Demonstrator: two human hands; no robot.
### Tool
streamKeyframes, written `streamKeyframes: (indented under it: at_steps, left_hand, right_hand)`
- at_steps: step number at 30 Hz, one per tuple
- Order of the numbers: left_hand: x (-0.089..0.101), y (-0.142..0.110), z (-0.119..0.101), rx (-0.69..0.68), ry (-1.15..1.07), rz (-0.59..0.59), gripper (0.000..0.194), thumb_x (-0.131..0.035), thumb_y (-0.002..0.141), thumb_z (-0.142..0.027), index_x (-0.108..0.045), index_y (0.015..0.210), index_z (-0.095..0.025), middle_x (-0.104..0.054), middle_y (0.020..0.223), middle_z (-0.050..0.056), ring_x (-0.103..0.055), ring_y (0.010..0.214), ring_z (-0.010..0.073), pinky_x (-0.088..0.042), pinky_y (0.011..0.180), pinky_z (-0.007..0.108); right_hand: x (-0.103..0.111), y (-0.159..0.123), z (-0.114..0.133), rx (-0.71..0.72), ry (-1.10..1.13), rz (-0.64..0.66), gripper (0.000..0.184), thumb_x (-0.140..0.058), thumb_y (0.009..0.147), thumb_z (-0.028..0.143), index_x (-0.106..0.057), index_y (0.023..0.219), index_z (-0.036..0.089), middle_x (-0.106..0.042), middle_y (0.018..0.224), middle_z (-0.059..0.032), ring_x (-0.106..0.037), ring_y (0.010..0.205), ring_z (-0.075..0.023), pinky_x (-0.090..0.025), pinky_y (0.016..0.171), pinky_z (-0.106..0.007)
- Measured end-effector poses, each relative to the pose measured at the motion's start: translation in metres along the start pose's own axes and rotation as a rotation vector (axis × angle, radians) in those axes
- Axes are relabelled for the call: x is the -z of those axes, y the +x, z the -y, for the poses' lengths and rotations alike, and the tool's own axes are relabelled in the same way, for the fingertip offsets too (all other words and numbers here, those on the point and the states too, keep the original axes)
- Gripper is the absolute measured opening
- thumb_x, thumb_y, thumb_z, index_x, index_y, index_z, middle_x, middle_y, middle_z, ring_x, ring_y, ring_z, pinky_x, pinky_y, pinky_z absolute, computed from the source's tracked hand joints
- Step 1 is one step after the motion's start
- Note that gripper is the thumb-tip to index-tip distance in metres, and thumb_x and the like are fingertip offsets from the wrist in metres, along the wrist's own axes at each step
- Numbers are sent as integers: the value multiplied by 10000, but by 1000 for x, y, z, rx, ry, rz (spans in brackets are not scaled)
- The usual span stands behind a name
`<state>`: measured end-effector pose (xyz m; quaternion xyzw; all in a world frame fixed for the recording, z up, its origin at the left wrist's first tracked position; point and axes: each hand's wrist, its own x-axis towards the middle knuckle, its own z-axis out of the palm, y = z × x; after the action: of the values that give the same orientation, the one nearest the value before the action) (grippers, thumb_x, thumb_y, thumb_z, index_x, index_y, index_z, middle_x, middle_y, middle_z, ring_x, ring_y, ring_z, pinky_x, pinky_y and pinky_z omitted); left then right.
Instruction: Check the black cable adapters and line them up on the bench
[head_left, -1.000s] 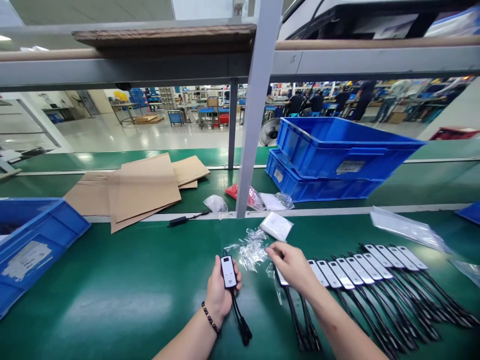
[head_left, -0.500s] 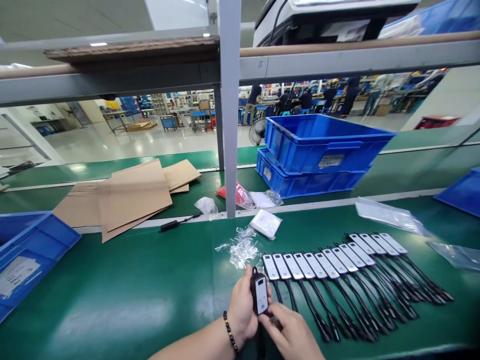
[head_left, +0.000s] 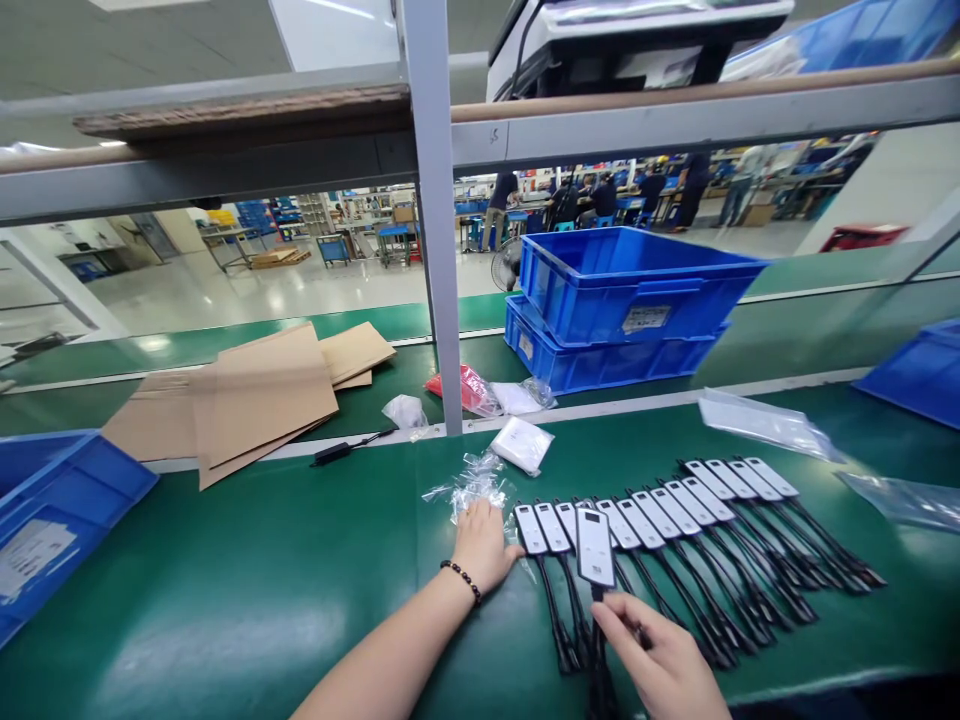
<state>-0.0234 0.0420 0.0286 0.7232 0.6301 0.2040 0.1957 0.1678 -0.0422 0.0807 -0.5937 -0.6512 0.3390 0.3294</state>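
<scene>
My left hand (head_left: 481, 548), with a beaded bracelet on its wrist, lies over a pile of small clear plastic pieces (head_left: 480, 480). Its fingers stretch into the pile and the thumb points out to the right; the fingertips are partly hidden. Between thumb and fingers, my right hand (head_left: 652, 645) grips a small white-faced device with a dark window (head_left: 595, 548), just where its black cable begins. The device is held upright above a row of similar cabled devices (head_left: 637, 520) laid side by side on the green table, covering part of them.
Stacked blue crates (head_left: 637, 290) stand behind the row. Cardboard sheets (head_left: 262, 400) lie at the back left, near another blue crate (head_left: 75, 510). A white packet (head_left: 523, 445), a black cabled piece (head_left: 334, 453) and clear plastic bags (head_left: 765, 422) are on the table. A grey post (head_left: 439, 220) rises centrally.
My left hand has let go of the device and moved up onto the clear pieces. My right hand has carried the device to the right, over the row. The view has shifted slightly.
</scene>
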Motion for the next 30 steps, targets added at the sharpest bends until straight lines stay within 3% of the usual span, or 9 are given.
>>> streamKeyframes:
  at_steps: [3,6,10,14,20,25,30]
  left_hand:
    - [-8,4,-5,-37,223,49,164,-488,718,-274,-552,816,-159,-508,930,75,-413,935,224,-288,811,343]
    - [-6,10,-2,-57,257,34,135,-439,726,-192,-566,749,-153,-528,874,78,-419,904,215,-290,789,336]
    - [16,28,20,-2,295,-58,182,-390,741,-156,-562,786,-118,-510,898,124,-392,927,247,-267,797,385]
    - [33,49,45,46,285,-138,175,-384,746,-141,-549,790,-107,-489,918,146,-374,958,260,-257,818,408]
    - [27,59,66,47,119,-232,180,-402,736,-109,-521,865,-147,-499,891,96,-439,898,203,-338,785,333]
    - [32,54,72,17,-126,-358,261,-299,773,-78,-525,873,-163,-514,865,59,-501,801,138,-401,723,266]
    - [59,46,81,9,-315,-511,218,-307,804,-172,-516,865,-172,-536,813,31,-531,687,113,-437,641,249]
  right_hand:
    - [1,1,1,-4,-21,5,311,-420,767,437,-463,592,184,-369,526,40,-354,477,-88,-318,446,-169]
    - [-2,2,7,17,-60,72,323,-394,781,440,-428,585,185,-368,536,39,-358,492,-90,-316,459,-172]
    - [-16,9,10,47,-191,186,335,-345,809,412,-378,561,189,-382,523,37,-389,509,-101,-303,477,-189]
    - [-47,26,5,77,-407,267,290,-358,811,302,-437,557,186,-478,512,17,-453,504,-118,-280,478,-211]
    - [-83,47,0,35,-747,186,181,-433,759,198,-585,670,156,-613,672,-80,-570,656,-174,-336,560,-237]
    - [-83,54,5,26,-810,184,190,-432,767,201,-607,728,135,-632,738,-104,-586,715,-178,-360,609,-241]
    - [-76,56,12,71,-831,178,191,-425,776,227,-586,719,142,-630,721,-96,-590,688,-189,-351,571,-247]
